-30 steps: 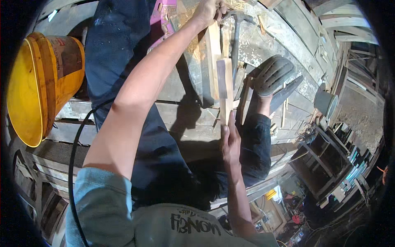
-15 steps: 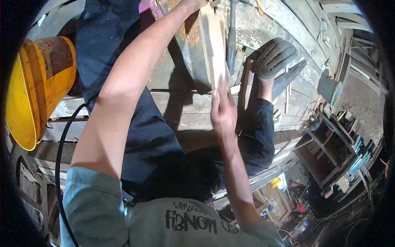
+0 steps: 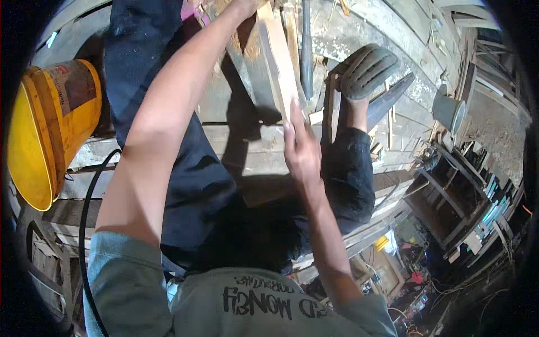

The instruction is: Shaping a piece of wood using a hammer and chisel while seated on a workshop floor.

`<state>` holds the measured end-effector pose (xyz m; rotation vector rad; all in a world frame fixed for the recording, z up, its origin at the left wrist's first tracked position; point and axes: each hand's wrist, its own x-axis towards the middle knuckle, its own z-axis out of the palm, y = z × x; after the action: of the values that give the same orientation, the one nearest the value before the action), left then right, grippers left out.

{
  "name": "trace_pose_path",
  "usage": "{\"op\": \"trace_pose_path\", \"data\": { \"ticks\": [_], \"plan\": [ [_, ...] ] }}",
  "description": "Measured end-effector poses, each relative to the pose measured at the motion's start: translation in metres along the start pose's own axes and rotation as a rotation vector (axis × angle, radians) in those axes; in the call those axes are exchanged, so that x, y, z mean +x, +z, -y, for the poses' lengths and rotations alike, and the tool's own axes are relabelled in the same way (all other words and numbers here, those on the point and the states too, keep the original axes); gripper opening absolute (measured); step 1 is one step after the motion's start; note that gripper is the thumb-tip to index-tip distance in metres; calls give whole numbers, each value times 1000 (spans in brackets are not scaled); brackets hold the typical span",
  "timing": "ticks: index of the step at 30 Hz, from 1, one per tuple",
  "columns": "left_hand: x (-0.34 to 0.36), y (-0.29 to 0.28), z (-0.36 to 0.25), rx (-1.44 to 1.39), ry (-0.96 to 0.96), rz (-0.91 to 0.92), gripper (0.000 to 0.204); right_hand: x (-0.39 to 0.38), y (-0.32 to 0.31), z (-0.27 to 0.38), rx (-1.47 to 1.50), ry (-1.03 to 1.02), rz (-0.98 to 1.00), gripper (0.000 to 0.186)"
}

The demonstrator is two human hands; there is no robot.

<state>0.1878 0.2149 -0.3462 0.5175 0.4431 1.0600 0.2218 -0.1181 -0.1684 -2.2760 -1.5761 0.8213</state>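
Note:
My right hand (image 3: 303, 149) is closed around the near end of a pale wooden piece (image 3: 281, 67) with a grey strip along it, lying in line with other wood beneath. My left hand (image 3: 247, 8) reaches to the far end of that wood at the top edge; its fingers are mostly hidden. Right of the wood lies a dark metal bar (image 3: 306, 50) on a weathered plank surface (image 3: 382, 28), with light offcuts and yellowish shavings around. My leg in dark trousers stretches along the left; my bare foot in a grey sandal (image 3: 368, 70) rests to the right.
A yellow bucket (image 3: 53, 135) lies tipped at the left, near a black cable (image 3: 90, 208). A pink object (image 3: 191, 11) is at the top. A grey container (image 3: 449, 115) stands at the right, above a wooden frame and a jumble of boards and clutter below.
My right hand and the wooden piece it grips have moved up and leftward in the picture. My left hand has shifted toward the top edge, and the hammer head seen earlier is out of frame.

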Motion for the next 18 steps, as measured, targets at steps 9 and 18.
{"op": "trace_pose_path", "data": {
  "ticks": [9, 18],
  "plan": [
    [-5, -9, 4, -164, -35, 142, 54, -11, 1, 8, 100, 87, 25, 51],
    [4, -2, -3, -46, -23, -56, 47, -112, -3, -13, 19, 192, 91, 49]
  ]
}}
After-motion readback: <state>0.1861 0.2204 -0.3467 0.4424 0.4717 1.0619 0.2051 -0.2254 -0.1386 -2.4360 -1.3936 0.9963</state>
